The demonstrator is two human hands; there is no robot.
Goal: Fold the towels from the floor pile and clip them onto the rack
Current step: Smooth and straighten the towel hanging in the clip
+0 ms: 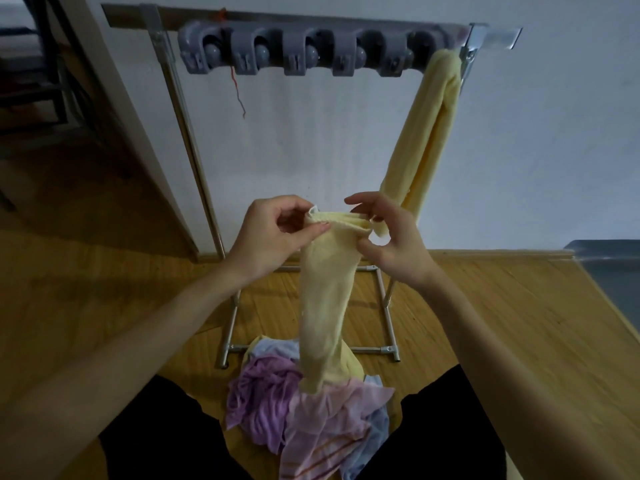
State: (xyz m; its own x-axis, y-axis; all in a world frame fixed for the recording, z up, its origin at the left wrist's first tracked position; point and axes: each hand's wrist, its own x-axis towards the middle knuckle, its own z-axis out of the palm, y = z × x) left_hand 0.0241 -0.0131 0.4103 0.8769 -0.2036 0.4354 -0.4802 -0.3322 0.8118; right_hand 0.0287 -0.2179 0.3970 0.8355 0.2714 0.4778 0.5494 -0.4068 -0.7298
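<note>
A pale yellow towel (323, 306) hangs from both my hands, folded into a narrow strip whose lower end touches the floor pile (304, 417). My left hand (266, 233) pinches its top left corner. My right hand (391, 237) grips the top right edge. Behind them stands the metal rack (194, 147) with a grey bar of several clips (294, 51). Another yellow towel (426, 133) hangs from the rightmost clip. The pile holds purple, pink striped and light blue towels.
A white wall is behind the rack and a door frame (131, 133) to the left. The floor is wood. A grey surface (609, 271) sits at the right edge. My dark-clothed knees (166, 438) flank the pile. A red thread (237, 88) dangles from the clip bar.
</note>
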